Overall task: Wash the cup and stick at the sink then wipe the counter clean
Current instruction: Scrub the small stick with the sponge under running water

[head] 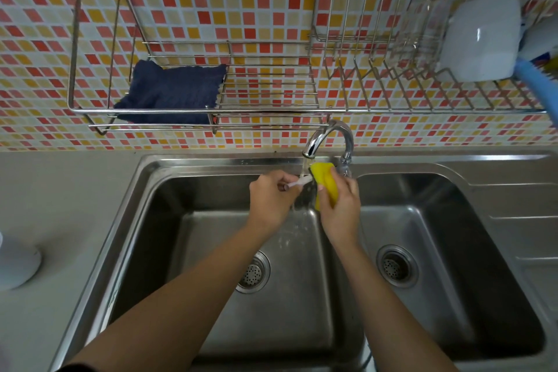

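My left hand [271, 198] grips a thin white stick [299, 182] over the left sink basin [211, 251], just under the running faucet [327, 137]. My right hand [339, 205] holds a yellow sponge [324, 180] with a dark scouring side, folded around the far end of the stick. Water streams down between the two hands. A white cup [480, 39] lies on its side in the wire dish rack [392, 93] at the upper right.
A dark blue cloth [172, 93] lies in the left wire shelf on the tiled wall. The right sink basin [453, 235] holds nothing. A white round object [18, 263] sits on the grey counter [60, 190] at the left edge. A blue handle [537, 84] shows at far right.
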Tool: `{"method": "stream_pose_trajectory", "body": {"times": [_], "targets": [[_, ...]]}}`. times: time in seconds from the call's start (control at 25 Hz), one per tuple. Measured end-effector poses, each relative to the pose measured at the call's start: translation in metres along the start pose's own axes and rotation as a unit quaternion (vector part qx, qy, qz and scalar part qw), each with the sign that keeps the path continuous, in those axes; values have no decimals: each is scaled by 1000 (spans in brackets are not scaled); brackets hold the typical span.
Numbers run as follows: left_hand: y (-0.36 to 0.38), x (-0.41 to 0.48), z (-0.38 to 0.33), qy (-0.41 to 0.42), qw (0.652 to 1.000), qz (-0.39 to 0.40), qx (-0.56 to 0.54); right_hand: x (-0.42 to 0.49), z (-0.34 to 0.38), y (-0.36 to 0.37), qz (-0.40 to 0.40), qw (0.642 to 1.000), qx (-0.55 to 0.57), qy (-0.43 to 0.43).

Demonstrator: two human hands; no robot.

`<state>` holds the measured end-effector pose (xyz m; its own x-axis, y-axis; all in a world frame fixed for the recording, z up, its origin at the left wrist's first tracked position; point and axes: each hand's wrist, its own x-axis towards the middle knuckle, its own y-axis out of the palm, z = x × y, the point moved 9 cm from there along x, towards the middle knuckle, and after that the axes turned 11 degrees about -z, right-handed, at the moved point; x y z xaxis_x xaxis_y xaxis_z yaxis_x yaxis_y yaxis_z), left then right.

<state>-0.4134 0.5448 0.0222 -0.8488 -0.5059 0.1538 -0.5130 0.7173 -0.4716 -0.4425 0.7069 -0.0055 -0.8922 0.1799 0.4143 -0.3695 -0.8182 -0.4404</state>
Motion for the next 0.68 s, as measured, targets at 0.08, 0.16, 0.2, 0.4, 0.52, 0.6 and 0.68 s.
{"method": "stream_pose_trajectory", "body": {"times": [0.08, 0.16, 0.2, 0.4, 0.52, 0.6, 0.68], "targets": [[-2, -1, -4, 24, 1000, -6, -1, -4, 7, 1, 8, 999, 3, -35], [-3, -2, -7, 43, 999, -7, 3, -3, 5, 3, 14, 999, 0, -35], [-3, -3, -7, 47, 999, -4, 7, -2, 0, 1, 2, 1000, 2, -3], [2, -1, 18, -73, 996, -7, -53, -5, 6, 6, 18, 999, 9, -31], [15, -9, 41, -242, 950, 11, -197, -2, -7, -2, -26, 999, 32, 36], [20, -15, 42, -310, 906, 27, -288, -3, 0, 0, -10, 1000, 25, -1], [21, -16, 38, -332, 884, 47, -325, -1, 0, 2, -8, 1000, 23, 3]]}}
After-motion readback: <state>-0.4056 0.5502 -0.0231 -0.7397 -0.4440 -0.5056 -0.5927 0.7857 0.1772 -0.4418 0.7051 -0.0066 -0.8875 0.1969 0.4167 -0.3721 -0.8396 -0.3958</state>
